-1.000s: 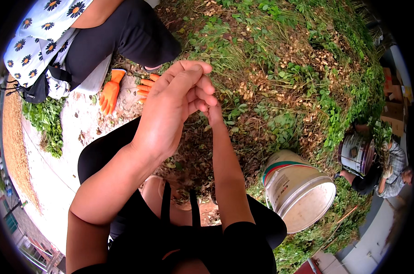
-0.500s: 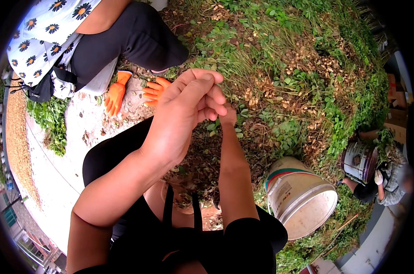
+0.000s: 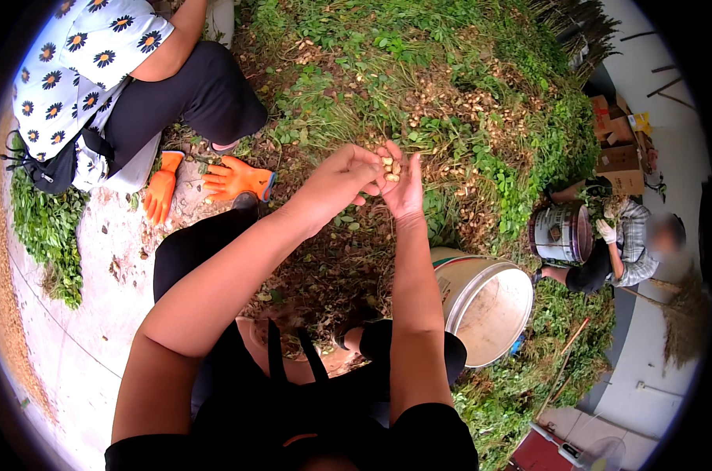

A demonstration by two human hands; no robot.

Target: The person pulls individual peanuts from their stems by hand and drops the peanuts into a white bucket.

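Observation:
A few unshelled peanuts [image 3: 391, 169] lie in the cupped palm and fingers of my right hand [image 3: 405, 195], which is turned upward over the heap of pulled peanut plants [image 3: 348, 110]. From the left my left hand [image 3: 328, 188] reaches across, its fingers bent together at the edge of that palm beside the peanuts. Whatever those left fingers pinch, if anything, is hidden. Just right of my right forearm a white bucket [image 3: 448, 276] leans with its mouth toward me.
Two orange gloves [image 3: 234, 179] lie on the pale ground at the left. A person in a flower-print shirt [image 3: 97, 47] sits at the upper left. Another person at the far right is beside a dark-banded bucket [image 3: 546, 232]. Cardboard boxes [image 3: 619, 161] stand behind.
My right hand has turned up and come into sight with peanuts in it. The left hand has moved beside it. The view has shifted, showing more of the right side.

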